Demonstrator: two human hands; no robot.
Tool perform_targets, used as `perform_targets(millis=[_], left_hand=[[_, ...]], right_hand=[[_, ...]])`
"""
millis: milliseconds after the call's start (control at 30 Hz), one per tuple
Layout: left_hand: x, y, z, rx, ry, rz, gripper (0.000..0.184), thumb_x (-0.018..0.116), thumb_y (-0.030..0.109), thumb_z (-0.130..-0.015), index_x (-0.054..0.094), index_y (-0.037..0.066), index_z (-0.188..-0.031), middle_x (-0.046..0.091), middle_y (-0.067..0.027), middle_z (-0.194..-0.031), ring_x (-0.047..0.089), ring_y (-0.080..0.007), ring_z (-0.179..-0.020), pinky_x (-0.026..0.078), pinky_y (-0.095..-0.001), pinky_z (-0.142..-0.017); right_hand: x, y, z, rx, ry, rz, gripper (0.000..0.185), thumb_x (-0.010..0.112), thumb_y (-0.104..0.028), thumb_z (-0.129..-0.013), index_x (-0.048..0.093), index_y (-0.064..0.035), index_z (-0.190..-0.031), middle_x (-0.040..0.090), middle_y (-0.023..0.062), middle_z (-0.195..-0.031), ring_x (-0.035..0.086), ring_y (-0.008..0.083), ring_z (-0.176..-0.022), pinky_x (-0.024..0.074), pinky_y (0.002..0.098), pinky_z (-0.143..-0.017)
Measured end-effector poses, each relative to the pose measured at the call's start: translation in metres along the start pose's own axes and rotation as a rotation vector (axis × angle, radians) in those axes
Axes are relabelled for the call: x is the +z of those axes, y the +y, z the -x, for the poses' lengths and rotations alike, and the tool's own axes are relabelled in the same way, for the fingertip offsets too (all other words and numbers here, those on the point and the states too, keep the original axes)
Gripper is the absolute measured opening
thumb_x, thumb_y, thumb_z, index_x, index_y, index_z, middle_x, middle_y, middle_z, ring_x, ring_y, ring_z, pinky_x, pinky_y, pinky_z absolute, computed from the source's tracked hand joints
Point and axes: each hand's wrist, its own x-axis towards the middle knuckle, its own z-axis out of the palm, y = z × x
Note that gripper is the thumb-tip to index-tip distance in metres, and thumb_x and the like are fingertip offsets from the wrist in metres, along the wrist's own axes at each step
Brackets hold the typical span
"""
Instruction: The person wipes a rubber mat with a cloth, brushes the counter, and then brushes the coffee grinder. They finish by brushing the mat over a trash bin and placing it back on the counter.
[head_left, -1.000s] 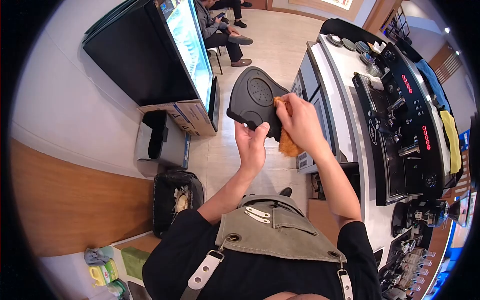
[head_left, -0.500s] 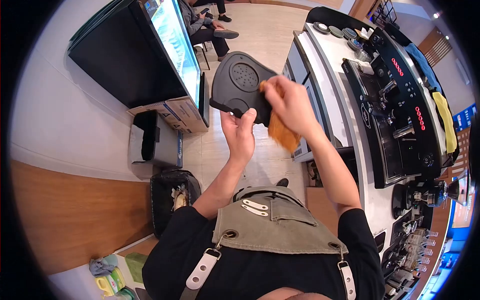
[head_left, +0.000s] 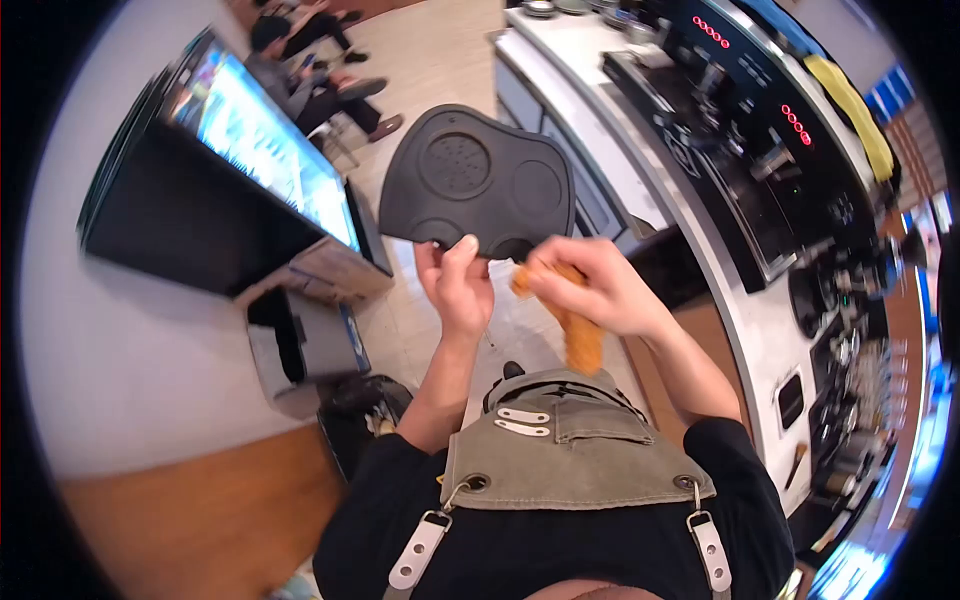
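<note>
A dark rubbery mat (head_left: 520, 160) with round recesses, one dotted with small bumps, is held up in front of me. My left hand (head_left: 459, 285) pinches its lower edge, thumb on the face and fingers partly behind it. Just below the mat's lower right edge, my right hand (head_left: 590, 285) is closed on an orange-brown cloth (head_left: 583, 343), which hangs down from the fingers. The right hand is somewhat blurred, and whether it touches the mat is unclear.
A lit display fridge (head_left: 270, 150) and a grey bin (head_left: 325, 345) stand at the left, with a black-lined bin (head_left: 360, 410) nearby. Seated people (head_left: 290, 80) are beyond. An espresso machine (head_left: 740, 170) sits on the white counter (head_left: 745, 340) at the right.
The view has turned toward the right. The mat now shows its full face, and my right hand with the cloth has moved from its right side down below its lower edge.
</note>
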Motion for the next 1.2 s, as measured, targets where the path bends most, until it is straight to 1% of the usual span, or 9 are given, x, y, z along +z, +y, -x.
perform_targets(millis=[233,267,300,400,633,833,967,1100,1200], left_hand=[[0.017,-0.086,0.016,-0.411,-0.138,0.048,0.04,0.056,0.0,-0.086,0.059,0.004,-0.126,0.064,-0.0123,-0.128,0.063,-0.0268,-0.119,0.054,-0.046,-0.102],[-0.024,-0.12,0.014,-0.568,-0.377,0.193,0.038,0.057,0.004,-0.087,0.062,0.007,-0.124,0.067,-0.0096,-0.125,0.064,-0.025,-0.117,0.054,-0.0447,-0.1],[0.037,-0.122,0.041,-0.611,-0.232,0.077,0.036,0.058,0.008,-0.088,0.063,0.011,-0.124,0.067,-0.0087,-0.125,0.065,-0.0247,-0.116,0.054,-0.0434,-0.099],[0.027,-0.198,0.092,-0.921,-0.229,0.001,0.04,0.057,0.015,-0.09,0.062,0.005,-0.129,0.067,-0.0107,-0.129,0.065,-0.0264,-0.116,0.053,-0.0429,-0.1],[0.079,-0.339,0.239,-1.375,-0.298,-0.116,0.034,0.058,0.016,-0.09,0.06,0.003,-0.121,0.065,-0.0104,-0.124,0.063,-0.0254,-0.114,0.052,-0.0409,-0.098],[0.142,-0.447,0.306,-1.339,-0.31,-0.043,0.034,0.06,0.015,-0.091,0.059,0.004,-0.123,0.064,-0.0103,-0.128,0.06,-0.0254,-0.119,0.047,-0.0404,-0.105],[0.168,-0.467,0.33,-1.148,-0.309,-0.668,0.045,0.069,0.012,-0.088,0.047,0.001,-0.126,0.06,-0.0105,-0.118,0.058,-0.0178,-0.109,0.047,-0.0338,-0.094],[0.155,-0.464,0.316,-1.188,-0.524,-0.63,0.043,0.07,0.005,-0.087,0.048,-0.002,-0.123,0.06,-0.0081,-0.111,0.06,-0.0142,-0.096,0.049,-0.0273,-0.077],[0.144,-0.479,0.312,-1.14,-0.54,-0.623,0.04,0.072,0.002,-0.087,0.051,-0.004,-0.12,0.06,-0.0085,-0.105,0.063,-0.015,-0.09,0.052,-0.0287,-0.069]], right_hand=[[-0.011,0.087,0.197,0.481,0.477,-0.175,0.025,0.076,-0.026,-0.094,0.07,-0.004,-0.104,0.07,0.0013,-0.083,0.062,0.0075,-0.075,0.0506,0.0275,-0.069],[-0.008,0.091,0.226,0.565,0.532,-0.293,0.032,0.081,-0.028,-0.09,0.065,-0.0043,-0.104,0.07,0.0047,-0.088,0.064,0.0111,-0.08,0.0517,0.0298,-0.073],[0.0,0.098,0.255,0.563,0.664,-0.203,0.034,0.082,-0.028,-0.088,0.063,-0.0045,-0.103,0.07,0.0056,-0.089,0.064,0.0131,-0.081,0.052,0.0309,-0.074],[0.018,0.104,0.327,0.675,0.951,-0.075,0.037,0.083,-0.024,-0.085,0.055,-0.0055,-0.1,0.068,0.0094,-0.093,0.065,0.0221,-0.087,0.0526,0.0346,-0.08],[0.022,0.103,0.465,0.801,1.38,-0.137,0.027,0.076,-0.016,-0.089,0.053,-0.0044,-0.098,0.066,0.0101,-0.085,0.064,0.0177,-0.074,0.0509,0.0327,-0.071],[-0.009,0.09,0.537,0.839,1.432,-0.056,0.024,0.074,-0.016,-0.09,0.054,-0.0028,-0.093,0.062,0.0077,-0.071,0.058,0.0143,-0.063,0.048,0.0309,-0.064],[-0.03,0.094,0.568,0.87,1.383,-0.04,0.024,0.075,-0.017,-0.09,0.057,-0.0012,-0.091,0.062,0.0082,-0.072,0.06,0.0156,-0.066,0.0482,0.0312,-0.065],[-0.058,0.112,0.579,0.588,1.35,0.191,0.023,0.077,-0.015,-0.089,0.059,0.0002,-0.092,0.066,0.0099,-0.084,0.062,0.021,-0.075,0.0511,0.0335,-0.073],[-0.077,0.117,0.58,0.635,1.231,0.121,0.023,0.077,-0.013,-0.089,0.06,0.0002,-0.093,0.067,0.0106,-0.091,0.064,0.0253,-0.083,0.0525,0.0349,-0.08]])
